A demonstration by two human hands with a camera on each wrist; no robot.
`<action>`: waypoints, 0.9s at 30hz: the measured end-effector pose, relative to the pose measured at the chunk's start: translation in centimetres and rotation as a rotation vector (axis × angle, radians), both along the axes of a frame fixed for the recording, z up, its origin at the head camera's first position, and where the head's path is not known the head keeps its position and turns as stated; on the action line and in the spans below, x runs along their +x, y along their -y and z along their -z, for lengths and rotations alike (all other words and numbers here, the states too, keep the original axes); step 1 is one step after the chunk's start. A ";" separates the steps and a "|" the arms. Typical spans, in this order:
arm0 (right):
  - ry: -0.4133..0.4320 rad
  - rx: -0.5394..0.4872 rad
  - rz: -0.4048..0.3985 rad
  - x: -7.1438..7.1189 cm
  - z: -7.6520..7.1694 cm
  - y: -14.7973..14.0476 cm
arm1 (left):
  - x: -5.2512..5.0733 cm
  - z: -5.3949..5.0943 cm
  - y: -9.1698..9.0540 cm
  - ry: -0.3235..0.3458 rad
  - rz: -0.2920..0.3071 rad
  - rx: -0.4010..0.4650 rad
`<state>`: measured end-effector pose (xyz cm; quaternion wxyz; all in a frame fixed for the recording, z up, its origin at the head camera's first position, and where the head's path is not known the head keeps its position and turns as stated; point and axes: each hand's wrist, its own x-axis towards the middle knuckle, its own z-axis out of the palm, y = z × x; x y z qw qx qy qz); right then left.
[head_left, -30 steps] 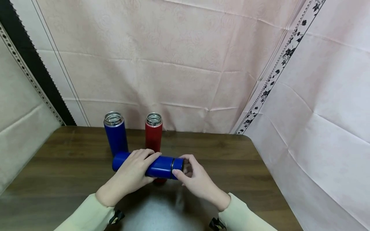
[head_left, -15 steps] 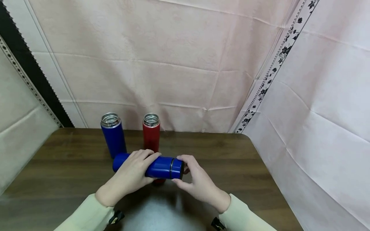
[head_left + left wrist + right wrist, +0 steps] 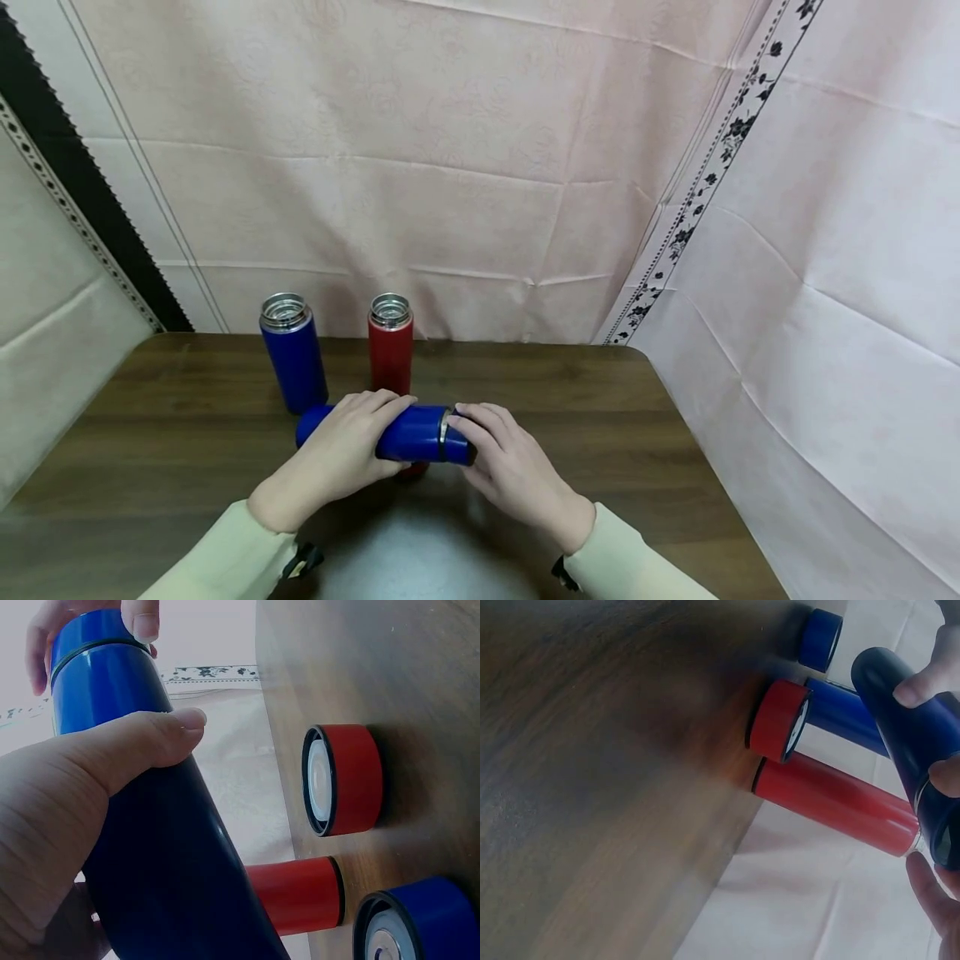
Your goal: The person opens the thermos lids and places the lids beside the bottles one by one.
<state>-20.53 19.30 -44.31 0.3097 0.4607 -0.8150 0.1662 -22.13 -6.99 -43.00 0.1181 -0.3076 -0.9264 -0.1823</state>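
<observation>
A blue thermos bottle (image 3: 416,433) lies sideways above the table, held around its body by my left hand (image 3: 337,457). The thumb (image 3: 161,739) stretches across it in the left wrist view. At the bottle's right end my right hand (image 3: 521,475) grips the blue lid (image 3: 457,451), thumb and fingers on either side. A thin silvery band shows where lid and body meet. Behind stand two lidless bottles with bare steel mouths: a blue bottle (image 3: 296,367) at left and a red bottle (image 3: 391,358), whose middle is partly hidden by the held bottle.
A red lid (image 3: 356,778) and a second blue lid (image 3: 442,919) rest on the wooden table (image 3: 585,417), seen in the left wrist view. Pale cloth (image 3: 450,208) hangs behind the table and along both sides.
The right hand loosened, moved around the lid and now grips it afresh, its thumb higher up. The left hand stays on the bottle. The head view has shifted slightly.
</observation>
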 end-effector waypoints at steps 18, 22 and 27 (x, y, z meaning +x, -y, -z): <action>1.110 -0.379 0.092 0.6 -1.7 0.6 | 0.1 0.3 0.4 -0.102 0.025 -0.001; 1.170 -0.342 0.143 0.6 -2.0 0.7 | 0.2 0.3 0.5 -0.133 0.030 -0.016; 1.125 -0.260 0.201 0.6 -1.8 0.8 | 0.2 0.3 0.7 -0.163 0.042 -0.029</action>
